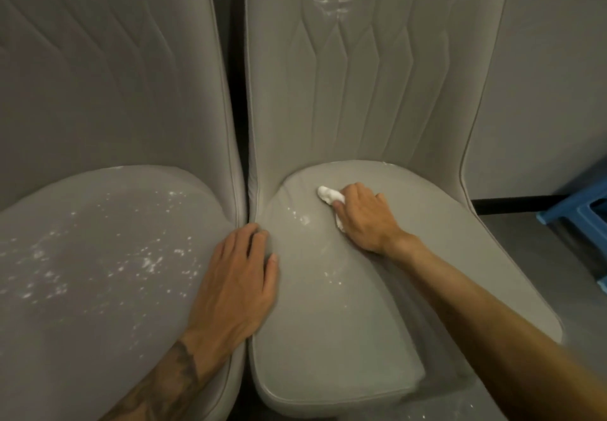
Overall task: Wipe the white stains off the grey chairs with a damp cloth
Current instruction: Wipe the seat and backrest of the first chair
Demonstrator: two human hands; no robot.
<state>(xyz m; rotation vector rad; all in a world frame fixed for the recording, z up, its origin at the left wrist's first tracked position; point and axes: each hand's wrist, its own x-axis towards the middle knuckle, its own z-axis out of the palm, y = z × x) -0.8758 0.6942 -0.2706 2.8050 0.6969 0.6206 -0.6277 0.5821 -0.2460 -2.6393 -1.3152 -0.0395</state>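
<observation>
1. Two grey chairs stand side by side against a pale wall [551, 75], with dark floor [532, 249] and part of a blue stool [588, 217] at the right edge.
2. The right hand [364, 220] grips a white cloth [330, 195] and presses it on the back part of the right seat [345, 305].
3. The left hand [236, 282] lies flat with straight fingers on the edge of the left seat [82, 272], its fingertips reaching the gap between the seats; it holds nothing.
4. Progress, as I judge it: early. The right seat looks mostly clean, with a few specks [302, 218] left near the cloth and lower down.
5. Still to do: the left seat is thickly spotted with white stains [144, 259], and a white smear [331, 6] sits high on the right backrest.
6. Hard to tell: most of the cloth is hidden under the hand, and its dampness cannot be seen. The chair tops, legs and the left chair's far side are cut off.
</observation>
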